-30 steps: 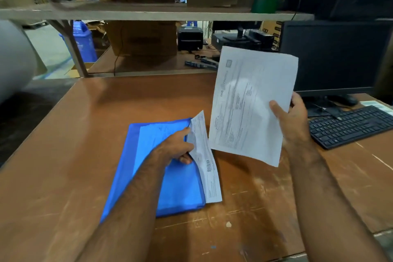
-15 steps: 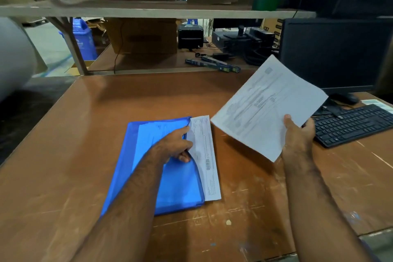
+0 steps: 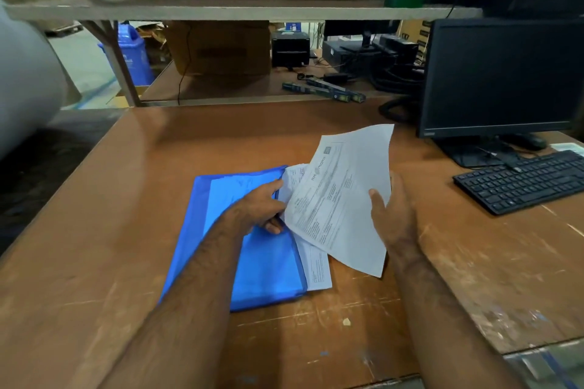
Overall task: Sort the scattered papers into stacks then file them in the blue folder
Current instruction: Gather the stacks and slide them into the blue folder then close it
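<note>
A: What are the fingers doing?

B: The right hand (image 3: 393, 218) has its thumb (image 3: 376, 199) pressed on the printed face of a loose sheet (image 3: 344, 199) with the other fingers behind it, so it pinches the sheet at its 3 o'clock edge; the left hand (image 3: 262, 205) is curled at the open edge of the blue folder (image 3: 268, 265), fingertips tucked in by the papers inside (image 3: 317, 268); whether they lift the cover or grip those papers I cannot tell.

A: And the sheet itself?

B: Tilted, its 9 o'clock edge meeting the folder's mouth beside the left hand; the papers inside stick out of the folder at 3 o'clock.

A: Where does the folder lie?

B: Flat on the brown desk (image 3: 126, 230), mid-desk; a black keyboard (image 3: 524, 180) sits at 3 o'clock and a dark monitor (image 3: 502, 76) at 1 o'clock.
</note>
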### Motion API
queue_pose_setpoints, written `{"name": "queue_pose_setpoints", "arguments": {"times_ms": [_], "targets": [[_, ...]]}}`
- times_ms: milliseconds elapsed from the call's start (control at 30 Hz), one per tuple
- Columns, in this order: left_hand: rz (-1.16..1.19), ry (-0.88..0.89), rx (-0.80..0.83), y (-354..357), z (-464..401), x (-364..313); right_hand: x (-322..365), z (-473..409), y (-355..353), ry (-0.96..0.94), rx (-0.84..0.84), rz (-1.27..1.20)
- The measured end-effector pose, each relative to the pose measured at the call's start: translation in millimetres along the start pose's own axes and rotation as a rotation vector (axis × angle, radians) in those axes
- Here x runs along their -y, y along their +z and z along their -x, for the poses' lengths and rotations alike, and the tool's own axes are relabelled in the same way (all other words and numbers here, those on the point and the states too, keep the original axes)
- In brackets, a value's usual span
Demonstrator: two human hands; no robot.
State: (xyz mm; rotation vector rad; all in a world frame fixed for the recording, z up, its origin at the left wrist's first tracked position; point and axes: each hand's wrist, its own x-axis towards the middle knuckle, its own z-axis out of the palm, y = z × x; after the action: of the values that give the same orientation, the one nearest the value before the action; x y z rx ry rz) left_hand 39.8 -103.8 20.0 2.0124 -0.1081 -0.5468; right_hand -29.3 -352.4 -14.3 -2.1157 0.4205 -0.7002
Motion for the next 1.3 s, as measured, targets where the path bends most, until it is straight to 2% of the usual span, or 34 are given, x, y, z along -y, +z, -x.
{"name": "queue_pose_setpoints", "arguments": {"times_ms": [167, 267, 367, 467, 533, 600, 700, 767, 933, 1033, 1133, 1200, 1300], "targets": [[-0.045, 0.008, -0.031, -8.0, 7.2, -9.9, 3.6, -6.0, -9.4, -0.006, -0.096, 0.057], [-0.088, 0.007, -0.041, -9.6, 8.0, -16.0, 11.3, -6.9, -14.9, -0.027, -0.084, 0.056], [-0.095, 0.004, -0.05, -5.6, 6.2, -17.7, 16.3, -4.3, -10.3, -0.063, 0.015, 0.0], [-0.105, 0.041, -0.021, -1.0, 5.9, -16.8, 15.6, -1.7, -2.0, -0.019, 0.194, -0.058], [-0.108, 0.047, -0.008, 1.0, 7.2, -16.2, 13.3, -1.3, -1.5, 0.016, 0.233, -0.101], [-0.111, 0.038, -0.015, 0.6, 7.7, -15.2, 13.3, 0.2, -7.8, -0.005, 0.162, -0.119], [-0.089, -0.011, -0.034, -2.7, 5.6, -14.3, 18.9, -3.3, -23.3, -0.039, -0.051, -0.115], [-0.092, -0.019, -0.038, -2.3, 2.7, -15.3, 25.6, -6.5, -29.7, -0.063, -0.114, -0.129], [-0.124, -0.011, -0.026, 4.1, -2.3, -13.8, 38.4, 0.3, -23.7, -0.22, -0.134, 0.013], [-0.123, -0.003, -0.034, 4.4, -4.7, -9.7, 38.7, 6.3, -17.7, -0.309, -0.058, 0.052], [-0.122, 0.018, -0.044, 3.1, -4.7, -8.8, 36.7, 4.9, -8.5, -0.074, 0.151, -0.127], [-0.112, 0.035, -0.045, 2.8, -4.6, -8.1, 26.0, 2.9, 1.0, 0.113, 0.259, -0.139], [-0.092, 0.059, -0.043, 1.4, -3.2, -5.3, 10.9, 3.6, 11.5, 0.252, 0.31, -0.081]]}}
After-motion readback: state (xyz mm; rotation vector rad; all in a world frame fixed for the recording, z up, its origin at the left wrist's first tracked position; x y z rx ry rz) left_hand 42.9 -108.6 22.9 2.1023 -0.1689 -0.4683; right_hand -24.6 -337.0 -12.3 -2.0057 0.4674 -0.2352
